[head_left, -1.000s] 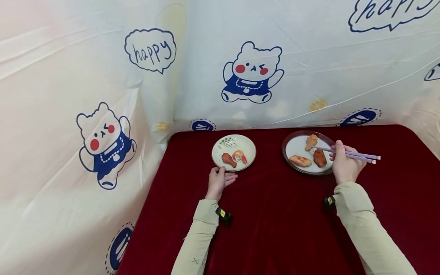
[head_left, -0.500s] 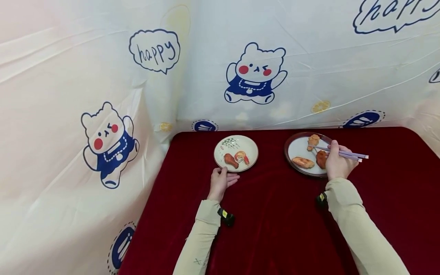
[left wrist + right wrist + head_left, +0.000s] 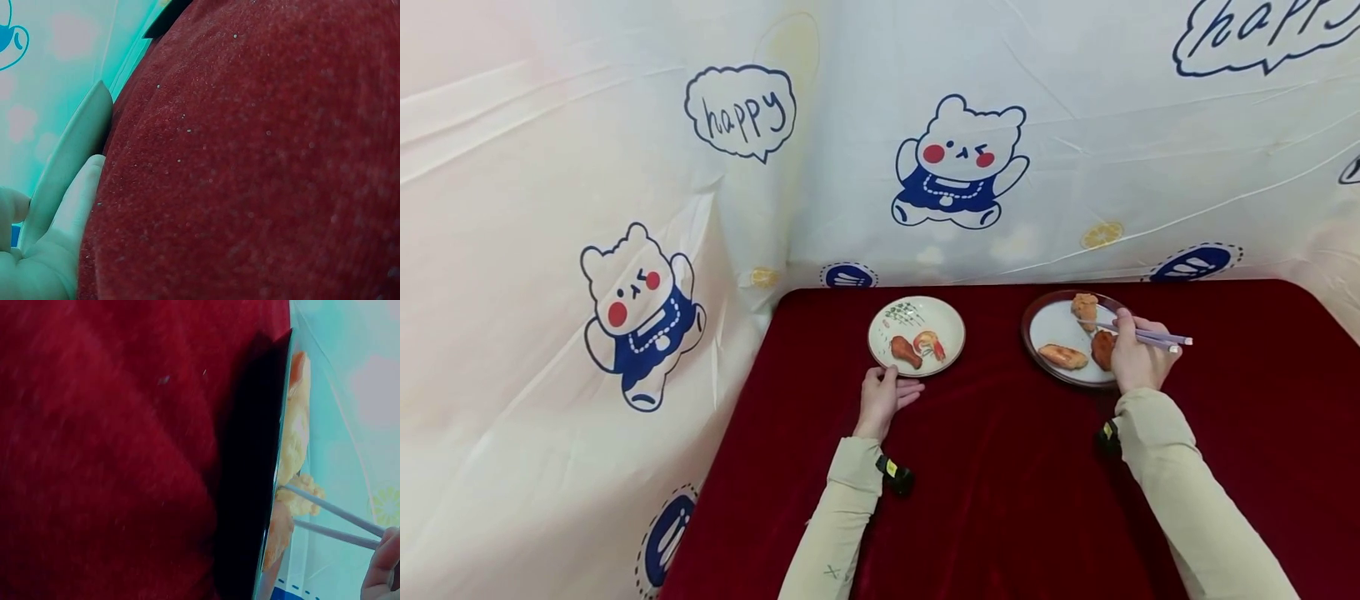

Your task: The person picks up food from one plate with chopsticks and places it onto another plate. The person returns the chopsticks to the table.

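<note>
In the head view my right hand [image 3: 1138, 354] holds a pair of lilac chopsticks [image 3: 1153, 335] over the dark-rimmed plate [image 3: 1028, 340]. Their tips are at the lower end of a golden fried chicken piece [image 3: 1084, 308]; whether they grip it I cannot tell. A browned piece of meat [image 3: 1102, 348], partly behind my hand, and a golden wing-like piece [image 3: 1062, 357] share that plate. My left hand [image 3: 880, 400] pinches the near rim of a smaller cream plate [image 3: 951, 321], thumb on top and fingers below. On it lie a drumstick [image 3: 906, 352] and a shrimp [image 3: 929, 345].
A dark red velvet cloth [image 3: 985, 467] covers the table. Behind and to the left hangs a pale curtain [image 3: 850, 167] printed with bears, close to the table's far edge. The two plates stand apart near that edge.
My right hand has moved left with the chopsticks, now covering part of the browned meat. The left hand stays on the cream plate's rim. The head view has shifted slightly.
</note>
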Tool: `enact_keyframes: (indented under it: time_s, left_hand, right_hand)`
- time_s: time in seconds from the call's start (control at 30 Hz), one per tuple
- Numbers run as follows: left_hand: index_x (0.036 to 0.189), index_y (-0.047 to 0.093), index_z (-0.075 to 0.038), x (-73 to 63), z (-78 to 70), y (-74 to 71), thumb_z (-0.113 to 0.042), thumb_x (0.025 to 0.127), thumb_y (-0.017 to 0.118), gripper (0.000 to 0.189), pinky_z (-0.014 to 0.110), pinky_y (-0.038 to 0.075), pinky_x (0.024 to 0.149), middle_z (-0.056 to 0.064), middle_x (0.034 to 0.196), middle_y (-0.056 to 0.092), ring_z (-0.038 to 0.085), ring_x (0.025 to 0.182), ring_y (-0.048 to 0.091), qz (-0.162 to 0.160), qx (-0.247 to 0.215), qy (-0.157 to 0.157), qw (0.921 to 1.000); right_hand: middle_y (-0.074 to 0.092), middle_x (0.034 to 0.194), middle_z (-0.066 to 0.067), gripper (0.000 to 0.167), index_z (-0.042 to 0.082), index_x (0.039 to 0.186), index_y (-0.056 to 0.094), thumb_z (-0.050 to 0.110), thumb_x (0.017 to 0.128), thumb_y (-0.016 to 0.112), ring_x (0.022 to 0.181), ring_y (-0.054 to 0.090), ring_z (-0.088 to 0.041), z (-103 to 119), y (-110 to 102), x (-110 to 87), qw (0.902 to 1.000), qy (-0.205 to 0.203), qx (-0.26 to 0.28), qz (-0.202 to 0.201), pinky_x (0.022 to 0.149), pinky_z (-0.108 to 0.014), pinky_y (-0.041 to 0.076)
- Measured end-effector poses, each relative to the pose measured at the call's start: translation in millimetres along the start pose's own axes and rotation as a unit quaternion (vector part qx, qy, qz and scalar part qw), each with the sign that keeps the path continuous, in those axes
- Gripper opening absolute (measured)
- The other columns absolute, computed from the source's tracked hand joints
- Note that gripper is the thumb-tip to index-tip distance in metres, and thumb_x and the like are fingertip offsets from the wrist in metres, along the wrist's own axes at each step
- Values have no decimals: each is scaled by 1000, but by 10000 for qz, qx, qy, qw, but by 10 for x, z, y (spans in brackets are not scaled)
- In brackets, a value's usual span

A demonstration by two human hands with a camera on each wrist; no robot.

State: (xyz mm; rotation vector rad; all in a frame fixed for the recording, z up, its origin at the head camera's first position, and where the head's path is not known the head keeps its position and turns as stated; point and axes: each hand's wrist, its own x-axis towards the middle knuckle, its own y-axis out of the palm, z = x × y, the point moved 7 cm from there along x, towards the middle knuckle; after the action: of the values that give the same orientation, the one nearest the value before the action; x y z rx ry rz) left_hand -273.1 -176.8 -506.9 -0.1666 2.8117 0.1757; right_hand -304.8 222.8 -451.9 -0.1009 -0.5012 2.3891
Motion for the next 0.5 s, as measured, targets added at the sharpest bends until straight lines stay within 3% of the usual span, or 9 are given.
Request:
enact_keyframes:
  time_s: [0.13, 0.37, 0.5]
  left_hand:
    - [136, 29, 6, 2, -10, 2, -20, 105, 36, 41, 43, 56, 93, 36, 117, 60, 40, 105, 66, 14, 31, 24, 10000]
    - [137, 29, 6, 99, 80, -19, -21, 105, 36, 42, 42, 57, 91, 35, 116, 61, 39, 104, 67, -11, 23, 14, 10000]
    - [137, 29, 3, 159, 162, -45, -23, 105, 37, 43, 39, 58, 89, 33, 115, 63, 36, 101, 69, -118, -14, 36, 9999]
  right_hand:
    - [60, 101, 0, 47, 4, 111, 72, 43, 96, 52, 105, 56, -23, 25, -9, 10, 9999, -113, -70, -46, 94, -34, 47]
    - [47, 74, 30, 47, 2, 112, 72, 43, 92, 60, 67, 44, 12, -13, -46, 17, 9994, -71, 330, -39, 67, -7, 40]
    - [54, 62, 30, 35, 3, 102, 74, 35, 91, 66, 52, 51, 10, -37, -68, 43, 9954, -169, 941, -64, 52, -4, 43]
